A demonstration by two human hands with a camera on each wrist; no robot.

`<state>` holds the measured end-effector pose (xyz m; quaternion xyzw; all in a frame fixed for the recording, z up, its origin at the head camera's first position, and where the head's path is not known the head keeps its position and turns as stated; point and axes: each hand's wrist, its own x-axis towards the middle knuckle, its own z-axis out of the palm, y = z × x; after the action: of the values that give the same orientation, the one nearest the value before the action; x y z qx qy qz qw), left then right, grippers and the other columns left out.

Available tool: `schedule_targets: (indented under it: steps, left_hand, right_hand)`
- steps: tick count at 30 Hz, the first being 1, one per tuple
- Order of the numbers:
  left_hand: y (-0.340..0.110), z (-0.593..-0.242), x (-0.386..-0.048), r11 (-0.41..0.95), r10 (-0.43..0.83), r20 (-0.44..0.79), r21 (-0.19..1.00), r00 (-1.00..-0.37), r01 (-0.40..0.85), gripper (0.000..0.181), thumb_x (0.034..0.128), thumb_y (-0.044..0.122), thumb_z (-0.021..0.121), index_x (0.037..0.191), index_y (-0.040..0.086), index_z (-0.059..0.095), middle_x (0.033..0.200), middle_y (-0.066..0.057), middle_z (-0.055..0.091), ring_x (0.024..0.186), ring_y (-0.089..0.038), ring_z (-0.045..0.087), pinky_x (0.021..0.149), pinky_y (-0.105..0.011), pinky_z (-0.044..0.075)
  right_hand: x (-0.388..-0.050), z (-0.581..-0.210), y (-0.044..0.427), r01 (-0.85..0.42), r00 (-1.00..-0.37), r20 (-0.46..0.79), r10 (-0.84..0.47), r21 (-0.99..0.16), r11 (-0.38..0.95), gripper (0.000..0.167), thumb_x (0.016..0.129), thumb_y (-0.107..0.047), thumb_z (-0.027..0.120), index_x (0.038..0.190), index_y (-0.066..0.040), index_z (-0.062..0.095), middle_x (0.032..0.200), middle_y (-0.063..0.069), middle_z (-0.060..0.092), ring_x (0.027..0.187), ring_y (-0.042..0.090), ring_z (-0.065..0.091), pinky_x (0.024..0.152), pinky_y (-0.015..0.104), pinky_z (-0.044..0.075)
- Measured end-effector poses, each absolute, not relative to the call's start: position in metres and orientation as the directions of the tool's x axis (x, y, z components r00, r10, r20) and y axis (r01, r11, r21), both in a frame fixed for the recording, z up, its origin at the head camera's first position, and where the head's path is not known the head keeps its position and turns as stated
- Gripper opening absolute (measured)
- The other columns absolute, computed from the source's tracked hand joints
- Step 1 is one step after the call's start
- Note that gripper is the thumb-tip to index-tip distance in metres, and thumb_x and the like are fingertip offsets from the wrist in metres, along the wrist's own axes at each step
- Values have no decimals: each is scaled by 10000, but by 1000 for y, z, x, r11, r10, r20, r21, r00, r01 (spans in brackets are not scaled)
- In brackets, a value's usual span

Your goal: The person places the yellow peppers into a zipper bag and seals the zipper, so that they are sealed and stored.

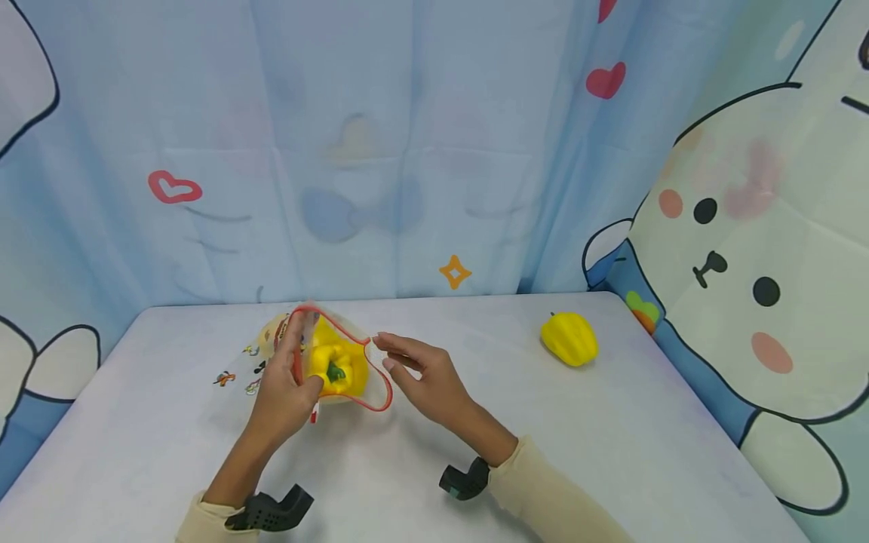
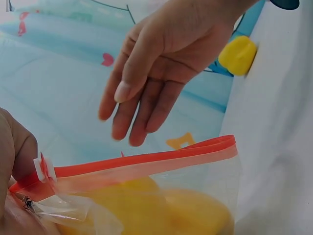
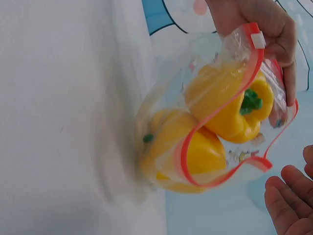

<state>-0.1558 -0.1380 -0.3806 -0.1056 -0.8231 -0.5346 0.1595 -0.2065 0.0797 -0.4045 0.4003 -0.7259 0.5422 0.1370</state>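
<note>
My left hand grips one side of a clear slider zip bag with a red-edged mouth and printed cartoon figures. In the right wrist view the mouth gapes wide, and the white slider sits at the end by the left hand. Two yellow bell peppers lie inside: an upper pepper with its green stem towards the opening, and a lower pepper beneath it. Just right of the bag's mouth, my right hand holds nothing, its fingers loosely extended. Contact with the rim cannot be made out.
Another yellow bell pepper lies on the white table towards the back right. Behind the table hangs a light blue curtain with cartoon prints.
</note>
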Motion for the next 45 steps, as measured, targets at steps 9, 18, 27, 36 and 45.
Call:
schedule_targets:
  steps: [9,18,27,36,45]
  left_hand:
    - [-141,-380,-155,401,21,364,850,-931,341,900,766,-145,498,1563,87,149,1614,-23,126,1337,-234,275,623,-210,534]
    - [-137,-379,-154,405,14,329,861,-944,307,897,775,-139,504,1563,85,139,1612,0,131,1423,-189,192,901,-213,480]
    - [-138,-378,-154,395,14,339,862,-941,317,898,778,-135,503,1566,111,149,1610,19,140,1373,-188,246,735,-172,522]
    - [-136,-376,-154,379,19,334,870,-942,316,891,772,-141,499,1561,84,151,1612,3,130,1365,-202,254,743,-133,497]
    - [-139,-376,-153,380,24,336,868,-941,320,897,770,-133,508,1562,85,149,1612,-2,128,1322,-220,285,694,-154,511]
  right_hand:
    - [-206,-399,105,-687,-704,584,-405,-705,176,359,917,50,596,1274,86,579,1253,181,622,1157,297,595,911,429,501]
    - [-219,-399,145,-662,-749,600,-283,-695,280,334,907,78,594,1239,114,588,1251,235,606,1185,356,562,937,481,465]
    - [-216,-370,173,-596,-801,558,-217,-709,376,346,922,84,563,1258,165,539,1277,296,561,1202,424,527,943,509,447]
    - [-229,-377,213,-511,-851,502,-153,-727,459,413,945,26,565,1339,123,488,1366,260,508,1280,389,465,986,507,408]
    - [-253,-393,256,-417,-876,480,-53,-697,583,486,960,-156,607,1400,17,491,1423,170,490,1332,317,426,1014,444,382]
